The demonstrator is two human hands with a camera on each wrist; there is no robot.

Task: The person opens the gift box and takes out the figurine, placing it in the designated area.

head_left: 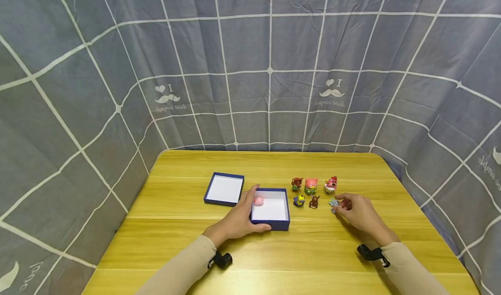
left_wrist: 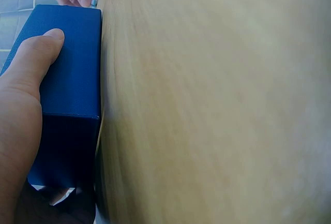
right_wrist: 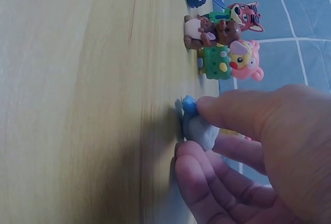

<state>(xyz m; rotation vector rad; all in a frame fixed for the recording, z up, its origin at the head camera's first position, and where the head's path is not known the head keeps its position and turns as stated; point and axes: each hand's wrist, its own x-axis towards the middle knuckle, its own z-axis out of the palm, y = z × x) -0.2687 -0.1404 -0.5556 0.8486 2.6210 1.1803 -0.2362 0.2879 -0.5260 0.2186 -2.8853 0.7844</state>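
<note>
My left hand (head_left: 238, 219) grips the left side of an open blue box (head_left: 275, 226) with a white inside. Its thumb lies along the box's near wall, plain in the left wrist view. A small pink figurine (head_left: 258, 201) sits inside, by the left wall. Over on the right, my right hand (head_left: 360, 212) pinches a small blue-and-grey figurine (right_wrist: 200, 131) between thumb and fingers, low at the tabletop. The fingers hide part of it, and I cannot tell whether it touches the table.
A blue-rimmed box lid (head_left: 224, 190) lies left of the box, its white inside up. Between box and right hand stand several figurines: a fox (head_left: 297, 183), a pink-hooded one (head_left: 311, 186), a pink bear-like one (head_left: 330, 185), a yellow-and-blue one (head_left: 299, 200) and a brown one (head_left: 314, 202).
</note>
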